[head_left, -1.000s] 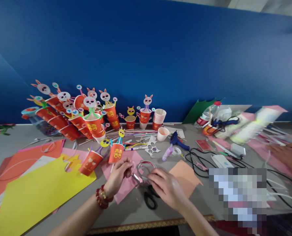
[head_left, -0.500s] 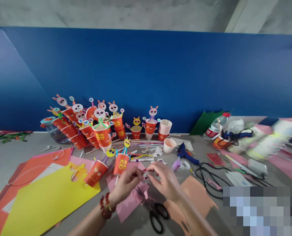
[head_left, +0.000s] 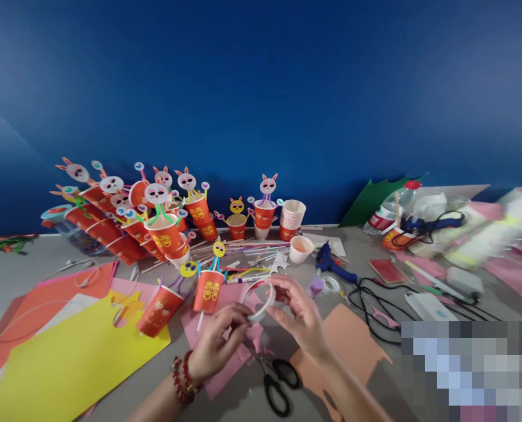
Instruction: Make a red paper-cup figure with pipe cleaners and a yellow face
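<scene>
A white roll of tape [head_left: 266,309] is held up between my two hands, its open ring facing me. My right hand [head_left: 300,319] grips its right side between thumb and fingers. The fingertips of my left hand [head_left: 221,337] pinch at its lower left edge; whether they hold a loose tape end cannot be made out. Beneath them are cut pink paper [head_left: 219,375] and scissors with black handles [head_left: 267,394]. Just beyond my left hand, a red paper cup [head_left: 208,291] bears a yellow animal head on blue stems. Another such cup [head_left: 160,310] leans left of it.
Decorated red cups [head_left: 162,234] crowd the back left. A cup stack [head_left: 292,220], a white cup [head_left: 301,249] and a blue glue gun [head_left: 335,265] stand behind my hands. Yellow paper [head_left: 80,357] covers the left; orange paper [head_left: 344,340], black cable [head_left: 362,316] and a bottle [head_left: 384,214] are right.
My hands were close together over a small, unclear item; now they are further apart with the tape roll plainly showing between them. The camera view has tipped downward.
</scene>
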Demonstrator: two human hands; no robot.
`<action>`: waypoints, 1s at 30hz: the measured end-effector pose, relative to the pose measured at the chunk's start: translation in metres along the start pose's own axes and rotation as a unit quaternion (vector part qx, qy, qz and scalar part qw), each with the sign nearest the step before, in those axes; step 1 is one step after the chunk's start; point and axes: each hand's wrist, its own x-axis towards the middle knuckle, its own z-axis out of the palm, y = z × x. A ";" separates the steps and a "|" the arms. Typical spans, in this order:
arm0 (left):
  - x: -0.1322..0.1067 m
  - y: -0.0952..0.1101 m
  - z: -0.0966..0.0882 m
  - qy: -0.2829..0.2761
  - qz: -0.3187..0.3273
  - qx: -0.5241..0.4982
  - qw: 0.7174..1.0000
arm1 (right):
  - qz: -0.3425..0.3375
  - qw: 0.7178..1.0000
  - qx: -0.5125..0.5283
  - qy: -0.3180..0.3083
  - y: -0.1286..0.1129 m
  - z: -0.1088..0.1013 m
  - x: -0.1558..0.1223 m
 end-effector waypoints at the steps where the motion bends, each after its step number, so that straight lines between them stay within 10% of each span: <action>1: 0.000 0.000 0.000 0.001 0.003 0.003 1.000 | -0.001 1.000 -0.002 0.002 -0.001 0.000 -0.001; 12: -0.008 -0.001 0.011 0.062 -0.014 0.071 0.995 | -0.060 0.979 -0.176 0.080 -0.010 0.014 -0.008; 30: -0.009 -0.001 0.015 0.052 0.004 0.102 0.993 | 0.024 0.994 -0.064 0.088 -0.001 0.021 -0.010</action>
